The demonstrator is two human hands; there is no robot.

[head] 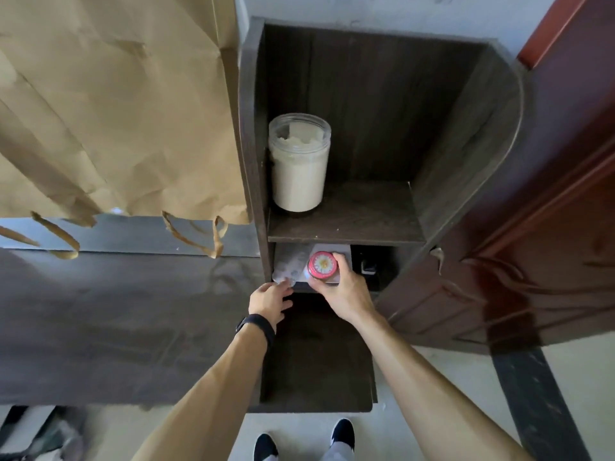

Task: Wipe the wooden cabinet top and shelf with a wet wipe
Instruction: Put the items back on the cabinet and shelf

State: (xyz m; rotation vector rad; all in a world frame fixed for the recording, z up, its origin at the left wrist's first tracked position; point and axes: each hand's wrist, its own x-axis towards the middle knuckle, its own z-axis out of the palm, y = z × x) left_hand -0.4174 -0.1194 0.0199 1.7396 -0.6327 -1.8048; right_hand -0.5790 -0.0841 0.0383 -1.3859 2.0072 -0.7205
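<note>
Your right hand grips a small jar with a pink daisy-print lid, fingers curled round it, at the front edge of the lower shelf of the wooden cabinet. Your left hand is extended, fingertips touching a translucent packet at that shelf's front left corner. On the upper shelf, a large clear jar of pale contents stands upright against the left edge. A brown paper bag hangs left of the cabinet.
</note>
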